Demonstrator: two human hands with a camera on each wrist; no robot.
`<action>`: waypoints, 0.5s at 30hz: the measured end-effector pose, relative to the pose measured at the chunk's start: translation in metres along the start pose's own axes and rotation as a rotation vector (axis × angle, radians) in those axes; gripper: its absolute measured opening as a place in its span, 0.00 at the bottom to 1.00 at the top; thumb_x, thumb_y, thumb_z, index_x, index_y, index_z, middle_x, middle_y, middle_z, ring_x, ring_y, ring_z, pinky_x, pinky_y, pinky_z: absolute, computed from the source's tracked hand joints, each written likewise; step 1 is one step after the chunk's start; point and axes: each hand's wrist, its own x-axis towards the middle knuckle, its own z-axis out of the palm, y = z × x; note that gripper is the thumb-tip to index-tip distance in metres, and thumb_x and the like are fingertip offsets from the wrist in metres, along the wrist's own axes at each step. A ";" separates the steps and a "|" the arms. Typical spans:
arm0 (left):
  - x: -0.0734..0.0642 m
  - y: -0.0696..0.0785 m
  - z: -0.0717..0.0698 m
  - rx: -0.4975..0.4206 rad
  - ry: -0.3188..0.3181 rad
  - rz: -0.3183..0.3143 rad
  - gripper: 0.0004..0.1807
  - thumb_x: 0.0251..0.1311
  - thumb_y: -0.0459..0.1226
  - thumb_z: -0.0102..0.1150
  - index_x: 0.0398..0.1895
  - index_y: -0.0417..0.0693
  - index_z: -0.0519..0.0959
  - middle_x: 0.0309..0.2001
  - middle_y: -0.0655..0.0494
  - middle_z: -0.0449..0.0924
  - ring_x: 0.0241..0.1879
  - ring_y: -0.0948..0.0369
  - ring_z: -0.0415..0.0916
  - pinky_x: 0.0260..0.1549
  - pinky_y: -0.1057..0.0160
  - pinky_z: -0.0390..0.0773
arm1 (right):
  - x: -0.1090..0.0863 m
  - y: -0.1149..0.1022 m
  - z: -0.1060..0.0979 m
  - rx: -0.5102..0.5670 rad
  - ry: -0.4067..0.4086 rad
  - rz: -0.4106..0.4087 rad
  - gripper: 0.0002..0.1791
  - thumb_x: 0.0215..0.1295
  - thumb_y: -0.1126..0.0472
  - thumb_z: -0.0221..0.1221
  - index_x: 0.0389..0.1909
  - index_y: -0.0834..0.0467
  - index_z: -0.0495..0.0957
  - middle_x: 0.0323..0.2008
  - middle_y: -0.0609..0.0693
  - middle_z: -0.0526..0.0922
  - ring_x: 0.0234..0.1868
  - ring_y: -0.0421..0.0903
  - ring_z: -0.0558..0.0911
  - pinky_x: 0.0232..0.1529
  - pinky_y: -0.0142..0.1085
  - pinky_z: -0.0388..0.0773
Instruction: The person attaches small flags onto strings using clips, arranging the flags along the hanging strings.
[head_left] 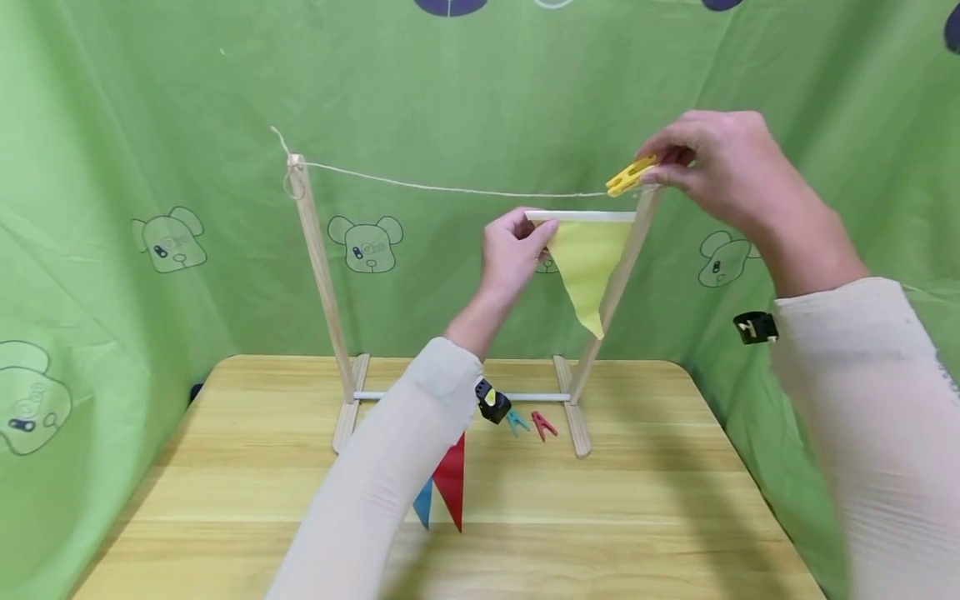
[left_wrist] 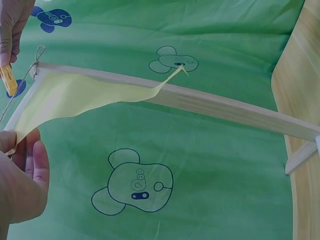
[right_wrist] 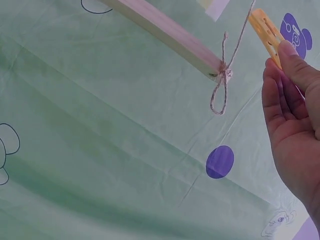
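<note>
My left hand pinches the upper left corner of a yellow pennant by its white top band, just under the string. The pennant hangs point down, overlapping the right wooden post in the head view. My right hand pinches a yellow clothespin between thumb and fingers, its tip right at the string near the right post. In the right wrist view the clothespin sits beside the string, close to the knot on the post's end.
The string runs to a left wooden post; a white bar joins the posts low down. On the table lie a teal clothespin, a red clothespin, a red pennant and a blue pennant, partly behind my left sleeve.
</note>
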 end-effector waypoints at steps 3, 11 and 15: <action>0.000 0.001 0.003 0.008 0.006 0.003 0.07 0.66 0.31 0.67 0.41 0.34 0.84 0.27 0.56 0.78 0.26 0.59 0.75 0.33 0.59 0.86 | 0.003 0.000 -0.002 -0.016 -0.020 -0.005 0.13 0.63 0.66 0.70 0.49 0.63 0.87 0.43 0.60 0.87 0.34 0.22 0.69 0.37 0.10 0.66; 0.004 0.003 0.010 0.014 0.021 -0.002 0.07 0.66 0.32 0.67 0.42 0.35 0.83 0.29 0.55 0.79 0.27 0.58 0.77 0.34 0.60 0.87 | 0.005 0.000 -0.006 -0.039 -0.082 0.020 0.13 0.65 0.67 0.69 0.49 0.62 0.87 0.44 0.60 0.87 0.39 0.44 0.79 0.35 0.11 0.66; 0.006 0.004 0.012 0.013 0.022 -0.014 0.07 0.66 0.32 0.67 0.43 0.36 0.83 0.30 0.54 0.79 0.27 0.60 0.77 0.40 0.53 0.88 | 0.007 0.001 -0.006 -0.054 -0.093 0.017 0.12 0.65 0.66 0.69 0.49 0.62 0.87 0.45 0.59 0.87 0.41 0.49 0.81 0.36 0.13 0.66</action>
